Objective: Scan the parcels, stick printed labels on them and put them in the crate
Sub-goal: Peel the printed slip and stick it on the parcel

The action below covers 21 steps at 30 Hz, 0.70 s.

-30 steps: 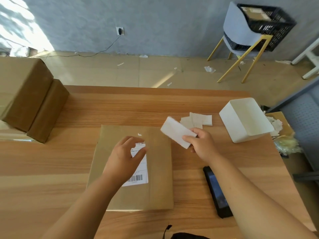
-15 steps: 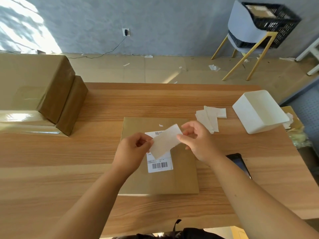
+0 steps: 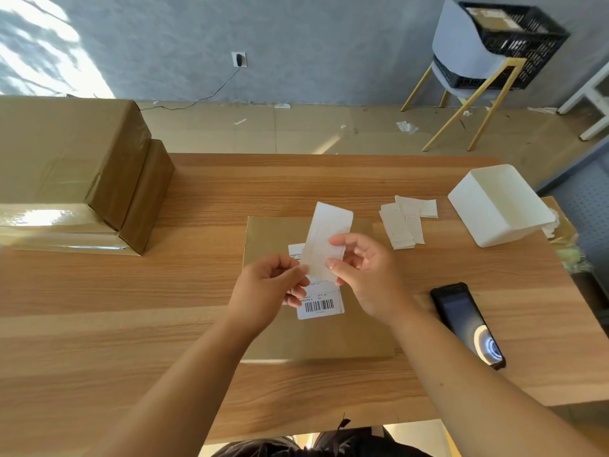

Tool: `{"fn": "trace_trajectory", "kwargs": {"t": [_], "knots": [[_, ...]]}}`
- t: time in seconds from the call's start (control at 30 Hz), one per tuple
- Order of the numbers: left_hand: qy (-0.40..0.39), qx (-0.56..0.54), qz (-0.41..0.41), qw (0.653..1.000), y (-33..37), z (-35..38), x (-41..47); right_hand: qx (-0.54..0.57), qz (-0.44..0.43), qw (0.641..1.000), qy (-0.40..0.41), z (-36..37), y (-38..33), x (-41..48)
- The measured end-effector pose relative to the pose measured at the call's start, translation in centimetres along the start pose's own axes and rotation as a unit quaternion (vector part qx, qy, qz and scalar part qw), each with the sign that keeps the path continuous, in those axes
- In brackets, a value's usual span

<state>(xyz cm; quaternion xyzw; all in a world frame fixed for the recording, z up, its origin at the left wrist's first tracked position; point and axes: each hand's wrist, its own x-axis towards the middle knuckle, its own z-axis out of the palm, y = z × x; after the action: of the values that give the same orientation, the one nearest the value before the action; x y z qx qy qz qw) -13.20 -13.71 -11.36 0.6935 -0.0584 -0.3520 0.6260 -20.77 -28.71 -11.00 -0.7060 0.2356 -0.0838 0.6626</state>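
A flat brown parcel lies on the wooden table in front of me, with a white barcode label stuck on its top. Above it I hold a blank-looking white label sheet upright. My left hand pinches its lower left corner and my right hand pinches its lower right edge. A black handheld scanner lies screen up to the right of the parcel. The black crate sits on a grey chair beyond the table, with a parcel inside.
Two stacked brown boxes wrapped in tape stand at the table's left. Several loose white paper slips lie right of the parcel's far edge. A white plastic bin lies tipped at the right edge. Paper scraps litter the floor.
My right hand brought the white sheet from the right to above the parcel. My left hand left the stuck label and took the sheet's corner. The sheet now stands more upright.
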Motion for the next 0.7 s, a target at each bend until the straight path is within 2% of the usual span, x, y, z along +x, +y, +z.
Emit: {"fn": "trace_trajectory", "kwargs": {"t": [0.7], "knots": [[-0.032, 0.001, 0.045, 0.998, 0.1, -0.63, -0.64, -0.025, 0.026, 0.999, -0.013, 0.1, -0.3, -0.3]]}}
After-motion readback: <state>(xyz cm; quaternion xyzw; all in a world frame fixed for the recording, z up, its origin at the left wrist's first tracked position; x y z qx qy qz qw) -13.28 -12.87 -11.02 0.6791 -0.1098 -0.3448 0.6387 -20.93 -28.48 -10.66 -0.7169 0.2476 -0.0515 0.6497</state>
